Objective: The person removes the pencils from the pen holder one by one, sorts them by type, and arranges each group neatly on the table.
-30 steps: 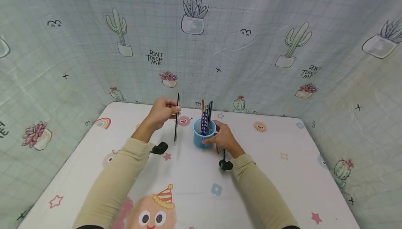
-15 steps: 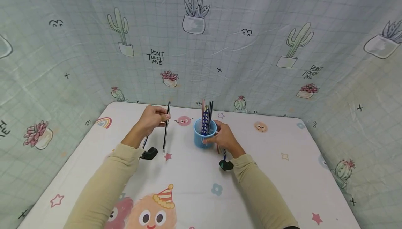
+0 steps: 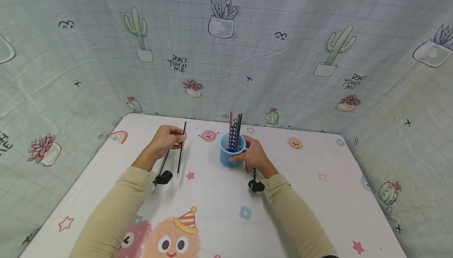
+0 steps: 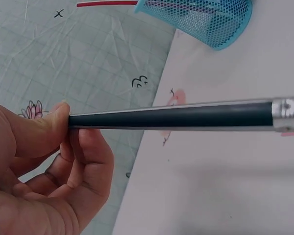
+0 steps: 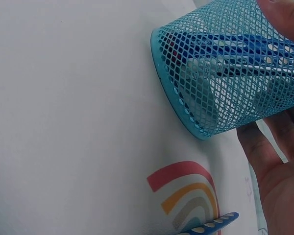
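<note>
at white table (image 3: 219,199), left hand (image 3: 165,138) pinches dark pencil (image 4: 186,116); right hand (image 3: 256,155) grips blue mesh cup (image 3: 225,157) of pencils (image 3: 232,136)

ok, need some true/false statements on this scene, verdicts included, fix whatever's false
1. The left hand pinches a dark pencil. True.
2. The right hand holds nothing. False: its thumb and fingers grip a blue mesh cup.
3. Several pencils stand in the cup. True.
4. The cup's mouth faces down. False: it faces up.
5. A blue dotted pencil shows outside the cup in the right wrist view. True.
6. The pencil in the left hand is inside the cup. False: it is held apart from it, off to the left.
</note>
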The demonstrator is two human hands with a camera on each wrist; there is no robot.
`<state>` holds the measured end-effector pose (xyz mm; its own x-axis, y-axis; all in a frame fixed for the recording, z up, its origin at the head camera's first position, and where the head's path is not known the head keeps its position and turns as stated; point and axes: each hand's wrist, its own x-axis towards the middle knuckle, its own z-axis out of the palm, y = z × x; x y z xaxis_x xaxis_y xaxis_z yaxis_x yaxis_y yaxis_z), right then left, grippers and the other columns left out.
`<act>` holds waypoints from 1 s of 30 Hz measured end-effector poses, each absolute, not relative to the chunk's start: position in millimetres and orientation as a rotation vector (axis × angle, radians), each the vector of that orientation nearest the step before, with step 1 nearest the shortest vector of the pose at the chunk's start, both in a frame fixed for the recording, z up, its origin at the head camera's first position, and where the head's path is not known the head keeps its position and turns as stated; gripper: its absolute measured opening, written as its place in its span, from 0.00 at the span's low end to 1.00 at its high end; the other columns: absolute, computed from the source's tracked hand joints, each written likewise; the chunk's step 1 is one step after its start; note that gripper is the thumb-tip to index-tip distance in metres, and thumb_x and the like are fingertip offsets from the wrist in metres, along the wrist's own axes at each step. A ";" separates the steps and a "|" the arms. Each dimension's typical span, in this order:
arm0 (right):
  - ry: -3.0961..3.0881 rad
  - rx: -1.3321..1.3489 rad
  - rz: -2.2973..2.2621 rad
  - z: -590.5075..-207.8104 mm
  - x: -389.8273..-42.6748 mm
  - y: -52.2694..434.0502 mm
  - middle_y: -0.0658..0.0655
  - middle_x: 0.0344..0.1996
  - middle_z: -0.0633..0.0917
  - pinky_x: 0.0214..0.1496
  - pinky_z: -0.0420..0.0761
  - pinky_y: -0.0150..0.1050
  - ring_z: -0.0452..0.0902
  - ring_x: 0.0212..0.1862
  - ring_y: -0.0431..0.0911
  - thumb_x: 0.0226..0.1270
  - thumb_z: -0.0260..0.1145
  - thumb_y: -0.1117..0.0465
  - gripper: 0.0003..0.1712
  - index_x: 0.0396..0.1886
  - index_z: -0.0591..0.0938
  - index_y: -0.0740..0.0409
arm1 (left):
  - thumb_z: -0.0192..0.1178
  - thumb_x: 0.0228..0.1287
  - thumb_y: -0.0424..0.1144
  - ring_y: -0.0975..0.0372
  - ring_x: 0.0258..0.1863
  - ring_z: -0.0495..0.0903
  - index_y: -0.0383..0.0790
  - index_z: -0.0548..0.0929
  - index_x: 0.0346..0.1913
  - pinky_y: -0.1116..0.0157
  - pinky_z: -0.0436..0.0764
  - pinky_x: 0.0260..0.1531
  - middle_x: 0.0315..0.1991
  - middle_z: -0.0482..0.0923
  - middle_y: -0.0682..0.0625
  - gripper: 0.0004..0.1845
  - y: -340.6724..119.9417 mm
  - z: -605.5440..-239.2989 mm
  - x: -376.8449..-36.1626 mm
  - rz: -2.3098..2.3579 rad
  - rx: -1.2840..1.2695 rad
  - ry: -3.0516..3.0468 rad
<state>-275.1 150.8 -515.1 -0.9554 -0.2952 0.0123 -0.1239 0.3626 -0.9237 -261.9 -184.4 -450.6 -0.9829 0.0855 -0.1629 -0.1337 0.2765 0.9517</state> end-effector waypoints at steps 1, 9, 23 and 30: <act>2.462 -0.383 -1.645 -515.1 -275.0 150.8 0.58 0.68 0.81 0.74 0.75 0.58 0.76 0.72 0.58 0.45 0.88 0.63 0.54 0.74 0.73 0.55 | 0.61 0.75 0.30 0.67 0.36 0.81 0.23 0.78 0.56 0.71 0.87 0.37 0.43 0.83 0.48 0.14 -185.5 -451.9 -261.5 1.785 -0.052 2.361; 2.470 -0.388 -1.633 -512.4 -273.7 151.1 0.58 0.69 0.81 0.75 0.74 0.58 0.76 0.72 0.58 0.45 0.89 0.62 0.55 0.75 0.73 0.54 | 0.62 0.75 0.33 0.66 0.37 0.82 0.24 0.79 0.59 0.71 0.88 0.39 0.52 0.85 0.38 0.17 -195.0 -459.1 -257.6 1.717 -0.132 2.406; 2.456 -0.390 -1.633 -512.4 -274.1 152.0 0.59 0.69 0.81 0.77 0.71 0.58 0.74 0.74 0.59 0.44 0.89 0.62 0.56 0.75 0.73 0.55 | 0.68 0.70 0.33 0.67 0.29 0.83 0.24 0.83 0.56 0.71 0.88 0.34 0.39 0.88 0.48 0.18 -213.9 -470.7 -249.7 1.672 -0.312 2.434; 2.450 -0.398 -1.642 -512.2 -274.0 152.4 0.59 0.69 0.81 0.76 0.72 0.58 0.75 0.73 0.59 0.44 0.89 0.62 0.56 0.75 0.73 0.55 | 0.69 0.68 0.32 0.68 0.29 0.83 0.24 0.84 0.55 0.72 0.88 0.33 0.66 0.76 0.31 0.18 -220.6 -477.3 -246.2 1.651 -0.373 2.434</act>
<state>-274.0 152.4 -512.2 -0.9509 -0.3094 0.0110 -0.1277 0.3599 -0.9242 -246.2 -220.6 -477.3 -0.9531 -0.1069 -0.2833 -0.3027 0.3532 0.8852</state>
